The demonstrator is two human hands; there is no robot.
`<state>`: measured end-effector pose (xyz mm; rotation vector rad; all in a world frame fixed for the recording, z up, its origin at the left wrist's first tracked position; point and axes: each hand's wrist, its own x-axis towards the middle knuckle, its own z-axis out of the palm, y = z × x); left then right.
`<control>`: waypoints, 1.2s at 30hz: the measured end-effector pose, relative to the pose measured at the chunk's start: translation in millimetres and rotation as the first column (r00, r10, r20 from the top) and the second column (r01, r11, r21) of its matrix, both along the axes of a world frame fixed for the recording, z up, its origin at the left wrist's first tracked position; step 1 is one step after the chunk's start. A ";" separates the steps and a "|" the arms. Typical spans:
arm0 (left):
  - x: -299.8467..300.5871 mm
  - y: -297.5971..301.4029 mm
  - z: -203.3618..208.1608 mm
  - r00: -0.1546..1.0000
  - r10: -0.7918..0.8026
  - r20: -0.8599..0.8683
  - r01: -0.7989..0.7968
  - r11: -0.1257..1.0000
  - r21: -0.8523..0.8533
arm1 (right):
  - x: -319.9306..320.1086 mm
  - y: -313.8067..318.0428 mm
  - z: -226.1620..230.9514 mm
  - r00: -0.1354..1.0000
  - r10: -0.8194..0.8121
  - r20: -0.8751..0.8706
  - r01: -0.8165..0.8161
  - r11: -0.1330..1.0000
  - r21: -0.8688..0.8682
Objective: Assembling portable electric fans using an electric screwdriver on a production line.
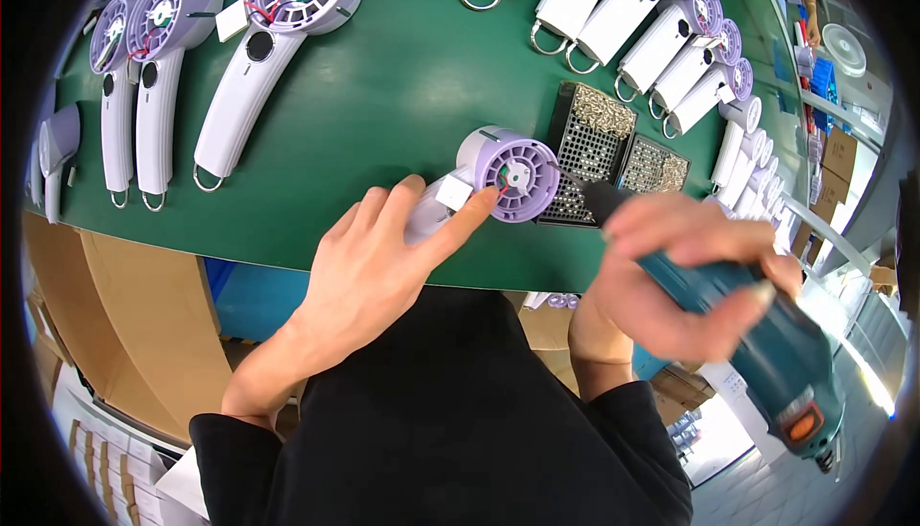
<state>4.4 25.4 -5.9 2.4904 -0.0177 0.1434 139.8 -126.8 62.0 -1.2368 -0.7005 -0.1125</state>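
A purple-and-white handheld fan lies on the green tabletop, its front uncovered so that the spoked ring and small wires show. My left hand is closed over its handle, index finger reaching the wires at the ring's near side. A white square piece sits beside that finger. In my right hand, slightly blurred, is a teal electric screwdriver with an orange switch. Its dark nose points left and the thin bit reaches the fan head's right rim; whether it touches a screw cannot be made out.
Two black screw trays with perforated tops stand just right of the fan. Several more handheld fans lie at the left, and others line the far right. Below the table's front edge are cardboard and a blue bin.
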 end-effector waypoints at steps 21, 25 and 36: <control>3.0 -6.4 -1.6 1.000 0.027 -0.001 -0.027 1.000 0.004 | 27.1 -26.3 -32.9 0.916 -0.392 -0.083 0.382 0.917 -0.114; 4.0 -5.6 -0.9 1.000 0.031 0.005 -0.031 0.999 -0.012 | 27.3 -21.8 -31.1 0.923 -0.382 0.039 0.384 0.916 -0.121; 1.7 -5.0 -1.3 1.000 0.029 0.009 -0.029 1.000 -0.008 | -0.7 -23.4 8.2 0.964 -0.250 -0.094 0.254 0.966 0.040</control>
